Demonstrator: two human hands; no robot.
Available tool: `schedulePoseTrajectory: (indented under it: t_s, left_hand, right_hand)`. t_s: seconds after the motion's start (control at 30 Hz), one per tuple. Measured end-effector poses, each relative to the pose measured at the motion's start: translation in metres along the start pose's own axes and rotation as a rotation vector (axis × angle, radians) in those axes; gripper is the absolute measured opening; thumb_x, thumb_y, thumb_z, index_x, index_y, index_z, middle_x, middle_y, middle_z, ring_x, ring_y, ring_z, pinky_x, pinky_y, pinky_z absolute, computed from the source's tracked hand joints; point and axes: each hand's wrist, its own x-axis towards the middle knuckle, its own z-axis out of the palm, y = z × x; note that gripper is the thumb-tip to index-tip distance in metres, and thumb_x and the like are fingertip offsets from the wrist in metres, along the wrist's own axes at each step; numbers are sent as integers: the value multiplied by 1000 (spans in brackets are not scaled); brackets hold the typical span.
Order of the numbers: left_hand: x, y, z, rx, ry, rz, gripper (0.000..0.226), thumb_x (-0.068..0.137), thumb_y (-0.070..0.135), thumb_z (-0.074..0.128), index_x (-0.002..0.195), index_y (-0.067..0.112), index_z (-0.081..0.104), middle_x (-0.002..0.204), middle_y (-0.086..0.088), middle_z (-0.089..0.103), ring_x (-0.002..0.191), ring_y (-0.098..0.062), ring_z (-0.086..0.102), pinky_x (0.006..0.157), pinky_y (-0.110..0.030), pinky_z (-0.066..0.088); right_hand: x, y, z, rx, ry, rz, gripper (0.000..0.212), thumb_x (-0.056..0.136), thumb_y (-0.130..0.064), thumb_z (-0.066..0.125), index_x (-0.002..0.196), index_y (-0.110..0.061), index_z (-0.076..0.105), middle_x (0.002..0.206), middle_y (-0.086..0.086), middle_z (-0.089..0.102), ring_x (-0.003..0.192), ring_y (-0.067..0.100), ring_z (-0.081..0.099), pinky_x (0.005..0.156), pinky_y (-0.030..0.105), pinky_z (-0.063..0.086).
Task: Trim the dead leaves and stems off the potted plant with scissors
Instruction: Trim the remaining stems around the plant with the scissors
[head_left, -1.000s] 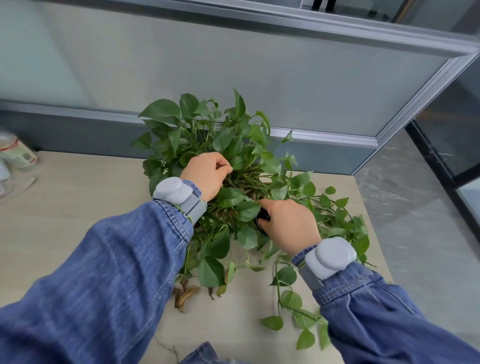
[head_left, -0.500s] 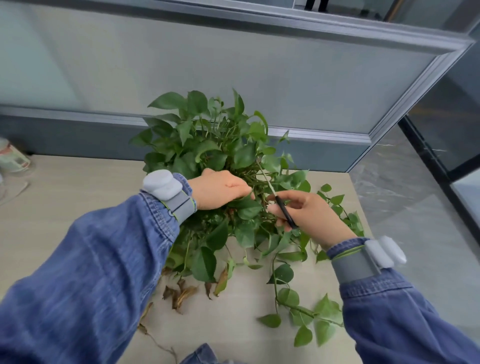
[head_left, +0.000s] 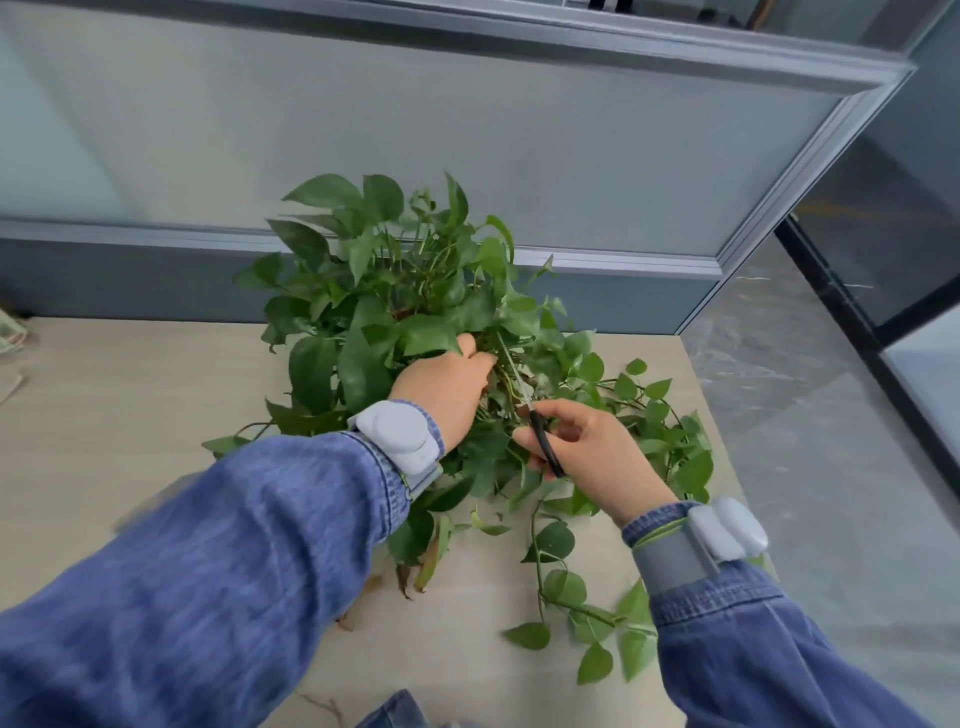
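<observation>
A bushy green potted plant (head_left: 374, 291) sits on the pale wooden table (head_left: 104, 415); its pot is hidden under the leaves. My left hand (head_left: 447, 389) reaches into the foliage at the plant's middle, fingers buried among stems and holding them aside. My right hand (head_left: 587, 452) grips black-handled scissors (head_left: 543, 441), blades pointing up-left into the stems just right of my left hand. Long vines (head_left: 561, 561) trail over the table towards me.
Brown dead leaves (head_left: 423, 566) lie on the table below the plant. A grey partition wall (head_left: 467, 156) stands right behind the plant. The table's right edge (head_left: 727, 441) drops to a grey floor. A small object sits at the far left edge (head_left: 10, 332).
My right hand has turned over and moved right, bringing the scissors' blades into the stems. My left hand has shifted right and deeper into the plant's middle.
</observation>
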Motion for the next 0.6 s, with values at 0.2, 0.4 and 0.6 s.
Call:
schedulePoseTrajectory:
  t_s: [0.2, 0.4, 0.6]
  left_hand:
    - [-3, 1, -2, -24, 85, -99, 37, 94, 10, 48, 130, 13, 45, 129, -12, 40, 84, -36, 58, 65, -42, 49]
    - [-1, -10, -10, -120, 64, -202, 26, 95, 11, 46, 120, 16, 47, 105, -11, 57, 78, -32, 57, 62, -40, 49]
    - [2, -12, -7, -132, 48, -218, 25, 96, 11, 43, 117, 14, 57, 118, -11, 52, 94, -33, 57, 80, -45, 51]
  right_hand:
    - [1, 11, 9, -121, 104, -133, 19, 84, -42, 75, 100, -46, 65, 58, -10, 63, 53, 2, 60, 61, 23, 55]
    - [-8, 25, 14, -22, 96, -140, 35, 72, -65, 68, 103, -48, 64, 75, 14, 67, 73, 37, 63, 71, 52, 57]
    - [-5, 32, 12, -94, -12, -25, 31, 75, -62, 70, 99, -43, 65, 80, 6, 72, 66, 14, 61, 76, 50, 58]
